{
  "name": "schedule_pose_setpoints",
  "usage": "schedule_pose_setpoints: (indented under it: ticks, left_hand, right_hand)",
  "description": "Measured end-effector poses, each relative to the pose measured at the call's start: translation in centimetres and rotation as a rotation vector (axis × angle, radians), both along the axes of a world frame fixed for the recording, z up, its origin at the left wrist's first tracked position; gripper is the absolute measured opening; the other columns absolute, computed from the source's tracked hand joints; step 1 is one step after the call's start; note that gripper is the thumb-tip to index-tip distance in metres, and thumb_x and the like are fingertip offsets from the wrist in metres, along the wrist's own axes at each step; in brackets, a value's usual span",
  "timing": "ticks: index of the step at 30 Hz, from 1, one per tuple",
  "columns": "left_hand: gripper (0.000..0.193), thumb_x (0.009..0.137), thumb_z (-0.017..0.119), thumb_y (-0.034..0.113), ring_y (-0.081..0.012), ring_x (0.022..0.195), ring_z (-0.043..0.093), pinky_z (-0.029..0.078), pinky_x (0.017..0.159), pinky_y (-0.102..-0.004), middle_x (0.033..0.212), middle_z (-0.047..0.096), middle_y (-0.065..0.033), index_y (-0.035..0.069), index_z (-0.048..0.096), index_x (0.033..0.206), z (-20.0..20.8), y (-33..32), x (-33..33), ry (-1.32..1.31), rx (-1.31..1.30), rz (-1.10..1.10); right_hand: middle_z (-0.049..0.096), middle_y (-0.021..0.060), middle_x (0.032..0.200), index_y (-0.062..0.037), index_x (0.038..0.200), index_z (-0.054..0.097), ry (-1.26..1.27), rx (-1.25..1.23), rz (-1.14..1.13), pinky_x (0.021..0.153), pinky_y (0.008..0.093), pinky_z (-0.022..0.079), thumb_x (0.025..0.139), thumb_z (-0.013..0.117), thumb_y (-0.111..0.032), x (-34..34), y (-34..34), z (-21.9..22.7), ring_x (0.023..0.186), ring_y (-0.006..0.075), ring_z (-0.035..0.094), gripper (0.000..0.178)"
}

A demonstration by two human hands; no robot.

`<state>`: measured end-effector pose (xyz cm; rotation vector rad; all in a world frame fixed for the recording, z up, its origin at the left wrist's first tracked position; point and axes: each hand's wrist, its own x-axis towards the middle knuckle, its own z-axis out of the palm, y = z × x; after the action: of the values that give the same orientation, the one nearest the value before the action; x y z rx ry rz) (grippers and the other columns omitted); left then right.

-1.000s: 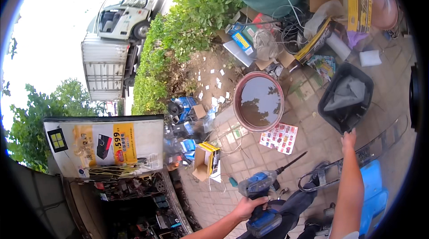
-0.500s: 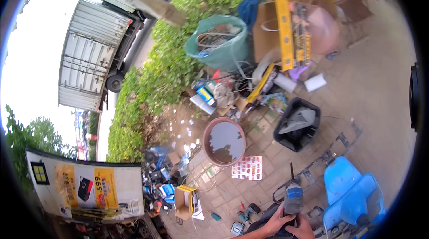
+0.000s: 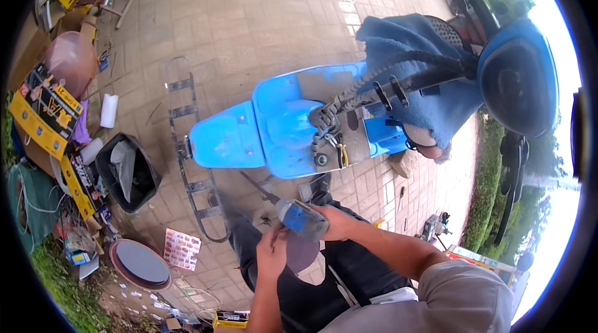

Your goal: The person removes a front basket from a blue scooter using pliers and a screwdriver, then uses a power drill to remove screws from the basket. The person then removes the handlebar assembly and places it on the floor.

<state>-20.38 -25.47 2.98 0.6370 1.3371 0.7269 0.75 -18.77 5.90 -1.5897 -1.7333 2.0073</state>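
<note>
Both hands are at a blue-and-grey power drill (image 3: 303,219), held over my lap. Its long dark bit slants up and left toward the blue scooter. My left hand (image 3: 272,252) is closed against the drill's lower left side, its fingers partly bunched together. Around the rear right of the body closes my right hand (image 3: 339,222). The drill's handle is mostly hidden. Just beneath the hands shows a dull brown rounded shape (image 3: 303,253) that I cannot make out. My legs in black trousers (image 3: 349,264) lie under both forearms.
A blue scooter (image 3: 227,140) stands ahead, a towel (image 3: 405,77) over its front. A dark metal rack (image 3: 185,146) lies left on the paving. Farther left are a black bin (image 3: 152,174), a water-filled basin (image 3: 167,282), a printed sheet (image 3: 182,249) and boxes (image 3: 47,109).
My view has swung right, bringing the whole scooter into sight, and the truck has left it. The drill's bit pointed up before; now it slants up-left. Both hands stay at the drill.
</note>
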Motion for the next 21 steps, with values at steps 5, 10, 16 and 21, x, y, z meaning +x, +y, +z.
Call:
schedule_pose_setpoints:
  ticks: [5, 10, 16, 21]
  left_hand:
    - [0.032, 0.094, 0.060, 0.022, -0.0104, 0.078, 0.061, 0.049, 0.071, -0.0258, 0.092, 0.070, -0.0091, -0.001, 0.062, 0.116, -7.7, 2.4, 4.4, -0.020, -0.127, -0.077]
    - [0.034, 0.095, 0.061, 0.023, -0.0101, 0.082, 0.062, 0.049, 0.072, -0.0255, 0.095, 0.069, -0.0099, -0.001, 0.061, 0.119, -12.3, 3.6, 7.3, -0.049, -0.100, -0.123]
    - [0.036, 0.093, 0.062, 0.025, -0.0230, 0.090, 0.065, 0.051, 0.079, -0.0340, 0.103, 0.068, -0.0137, 0.001, 0.060, 0.119, -17.3, 5.7, 8.1, 0.164, 0.112, -0.449]
    - [0.049, 0.089, 0.063, 0.035, -0.0352, 0.115, 0.054, 0.046, 0.094, -0.0443, 0.121, 0.060, -0.0165, 0.001, 0.057, 0.124, -13.6, 10.9, 7.3, 0.432, 0.414, -0.895]
  right_hand:
    - [0.066, 0.0220, 0.104, -0.0040, 0.134, 0.046, -0.203, -0.021, 0.233, 0.081, 0.0432, 0.051, 0.072, 0.074, -0.023, 10.3, -0.9, 1.0, 0.094, 0.0387, 0.065, 0.071]
    - [0.068, 0.0209, 0.096, -0.0039, 0.118, 0.057, -0.519, -0.099, 0.249, 0.078, 0.0425, 0.052, 0.072, 0.075, -0.030, 18.7, -4.3, 0.3, 0.089, 0.0391, 0.065, 0.056]
    - [0.069, 0.0189, 0.095, -0.0058, 0.100, 0.066, -0.970, -0.198, -0.083, 0.079, 0.0405, 0.053, 0.074, 0.072, -0.038, 30.9, -14.6, -10.0, 0.092, 0.0367, 0.066, 0.042]
    - [0.069, 0.0198, 0.098, -0.0064, 0.099, 0.068, -1.118, -0.215, -0.302, 0.082, 0.0430, 0.053, 0.075, 0.066, -0.029, 36.0, -22.9, -22.7, 0.097, 0.0368, 0.066, 0.033]
